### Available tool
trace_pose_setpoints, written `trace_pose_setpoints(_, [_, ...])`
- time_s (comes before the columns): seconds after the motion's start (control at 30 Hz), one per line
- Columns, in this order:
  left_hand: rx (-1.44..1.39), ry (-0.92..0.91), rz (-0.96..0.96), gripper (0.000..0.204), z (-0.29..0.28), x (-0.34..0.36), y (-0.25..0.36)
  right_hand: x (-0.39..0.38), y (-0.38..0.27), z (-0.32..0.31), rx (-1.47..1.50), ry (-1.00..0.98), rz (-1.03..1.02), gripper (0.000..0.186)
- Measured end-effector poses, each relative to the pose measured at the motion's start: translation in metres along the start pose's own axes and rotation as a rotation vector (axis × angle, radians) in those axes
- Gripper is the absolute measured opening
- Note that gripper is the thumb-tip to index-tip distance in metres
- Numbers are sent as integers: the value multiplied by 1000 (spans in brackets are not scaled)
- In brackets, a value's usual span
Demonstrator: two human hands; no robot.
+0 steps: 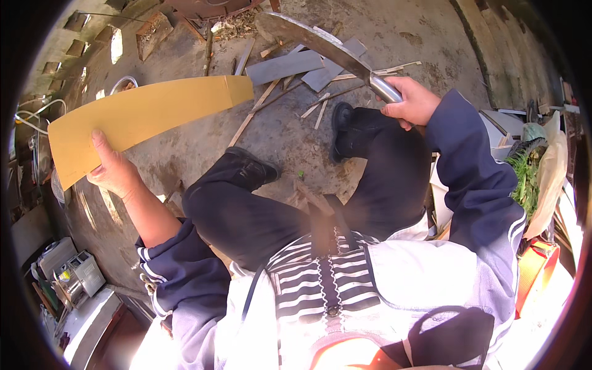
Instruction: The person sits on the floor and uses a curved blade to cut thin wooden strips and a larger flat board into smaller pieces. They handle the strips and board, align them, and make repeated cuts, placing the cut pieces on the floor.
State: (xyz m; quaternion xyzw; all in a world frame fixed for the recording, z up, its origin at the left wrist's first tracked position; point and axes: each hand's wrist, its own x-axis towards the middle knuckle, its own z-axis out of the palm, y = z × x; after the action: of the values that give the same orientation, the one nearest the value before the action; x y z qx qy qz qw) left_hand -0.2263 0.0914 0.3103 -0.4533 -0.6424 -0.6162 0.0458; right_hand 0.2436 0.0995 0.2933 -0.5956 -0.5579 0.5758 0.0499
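Observation:
My left hand (pixel 114 166) grips a long yellow board (pixel 163 108) by its near left end, thumb on top and fingers underneath. The board tapers toward the right, and a line crosses it near its narrow tip. Closed round a metal handle, my right hand (pixel 416 102) holds up a large knife (pixel 320 48) with a broad, dark, worn blade. Its blade points to the far left, apart from the board. Below and beyond the blade, grey board pieces (pixel 280 66) lie on the ground.
Thin wood strips (pixel 253 117) are scattered on the concrete floor (pixel 407 43) around my boots (pixel 348 132). A rusty round vessel (pixel 209 7) stands at the far edge. Green leaves (pixel 524 176), a tan sheet (pixel 550 179) and scraps pile up on the right. A small machine (pixel 80 274) sits lower left.

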Motion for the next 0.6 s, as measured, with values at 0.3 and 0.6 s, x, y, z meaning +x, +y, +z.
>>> trace_pose_setpoints(0.3, [114,-17,85,26,-25,3,-16,59,-69,92,183,69,-446,31])
trace_pose_setpoints(0.6, [76,110,-74,24,-12,12,-6,221,94,218,-235,225,-108,51])
